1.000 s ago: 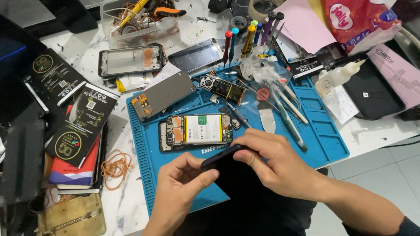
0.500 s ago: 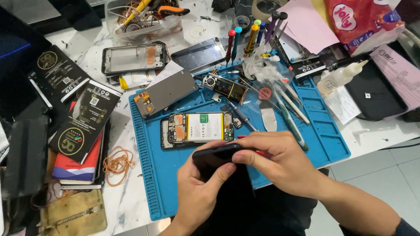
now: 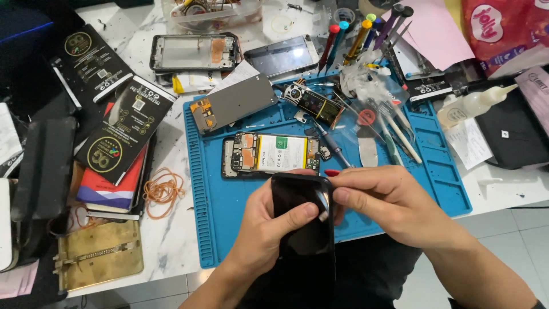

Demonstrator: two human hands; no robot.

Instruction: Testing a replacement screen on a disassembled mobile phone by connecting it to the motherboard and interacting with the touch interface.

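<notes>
**Black phone screen panel held over the blue mat, a small pale tab pinched at its top corner**

The black phone screen panel (image 3: 302,220) sits in both hands, upright and tilted toward the camera, just above the near edge of the blue work mat (image 3: 211,194). The left hand (image 3: 266,234) wraps it from below and from the left, fingers closed behind it and the thumb laid across the glass. The right hand (image 3: 394,203) comes in from the right, thumb and forefinger closed together at the panel's upper right corner, where a small pale tab or film edge (image 3: 323,216) shows; the other fingers are curled in.

By the look of it, the step in hand is working at that corner, either lifting a protective film or checking the edge. The next move would seem to call for a steady left-hand grip while the right pulls slowly and evenly, so the thin tab does not tear.

Just beyond the hands lies an opened phone body (image 3: 270,154) with its pale battery showing, flat on the mat. Further back on the mat are a grey metal back plate (image 3: 234,103) and a small circuit board (image 3: 314,104), with a spread of tweezers and picks (image 3: 394,129) to the right. Colour-tipped screwdrivers (image 3: 354,34) stand at the mat's far edge. Off the mat to the left are orange rubber bands (image 3: 163,189) and a stack of dark flat boxes (image 3: 123,131); a white squeeze bottle (image 3: 474,103) lies to the right.
</notes>
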